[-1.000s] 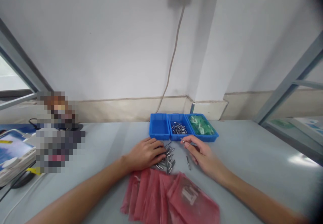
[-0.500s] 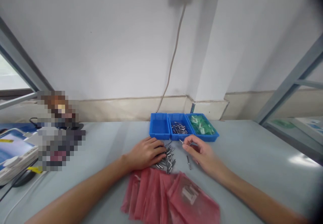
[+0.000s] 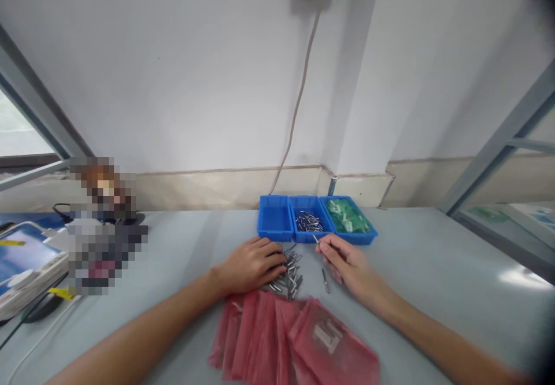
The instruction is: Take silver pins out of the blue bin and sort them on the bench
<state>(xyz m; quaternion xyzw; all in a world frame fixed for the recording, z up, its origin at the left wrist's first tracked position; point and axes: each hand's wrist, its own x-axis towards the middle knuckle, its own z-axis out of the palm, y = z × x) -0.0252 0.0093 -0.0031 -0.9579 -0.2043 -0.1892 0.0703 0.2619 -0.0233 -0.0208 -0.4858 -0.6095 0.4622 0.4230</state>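
My left hand (image 3: 255, 263) lies palm down over the left side of a loose pile of small metal pins (image 3: 291, 275), its fingers stretched out across them. The part of the pile under the palm is hidden. Between the thumb and fingertips of my right hand (image 3: 344, 261) is a thin metal pin (image 3: 316, 239), its tip pointing up and left, just in front of the middle blue bin (image 3: 307, 237). A single pin (image 3: 325, 281) rests apart on the table, between the pile and my right hand. More pins (image 3: 309, 221) fill the bottom of that middle bin.
To its left stands an empty blue bin (image 3: 275, 236); the right blue bin (image 3: 362, 238) holds green plastic packets (image 3: 348, 216). Pink plastic bags (image 3: 260, 339) lie fanned at the front. At the left are a power strip (image 3: 30, 287) and cables, partly blurred out.
My right hand has turned slightly, and the pin in its fingers has tilted more upright and shifted a little right. The left hand stays on the pile.
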